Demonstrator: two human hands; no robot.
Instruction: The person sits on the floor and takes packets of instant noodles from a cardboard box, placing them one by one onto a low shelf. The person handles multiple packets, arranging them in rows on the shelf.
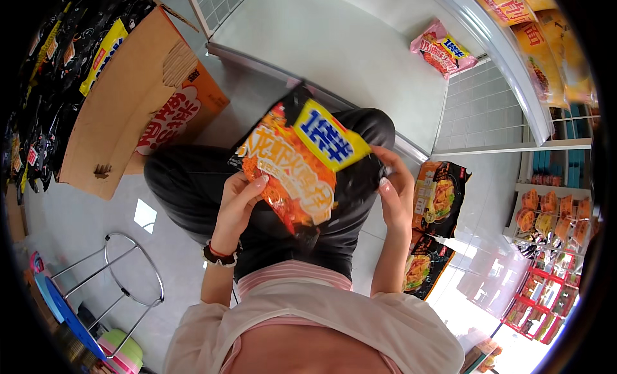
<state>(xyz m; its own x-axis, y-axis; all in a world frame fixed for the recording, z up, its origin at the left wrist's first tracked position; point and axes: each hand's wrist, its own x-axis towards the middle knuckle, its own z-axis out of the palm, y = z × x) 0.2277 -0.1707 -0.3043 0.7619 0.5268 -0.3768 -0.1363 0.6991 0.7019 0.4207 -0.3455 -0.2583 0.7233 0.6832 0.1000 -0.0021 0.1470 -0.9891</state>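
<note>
A black and orange packet of instant noodles (294,171) with a yellow corner band is held tilted above my lap. My left hand (243,193) grips its lower left side, the thumb lying across the printed front. At the packet's right edge, my right hand (393,186) pinches the dark crimped wrapper between thumb and fingers. Beyond my knees spreads a pale, low shelf (308,41). Far back on its right side lies a pink noodle packet (443,50).
An opened cardboard carton (125,99) stands at left beside many black packets (53,84). Two black noodle packets (436,198) lie on the floor to my right. A metal-legged stool (135,270) with a blue seat lies tipped at lower left. A shelf edge (511,60) overhangs the upper right.
</note>
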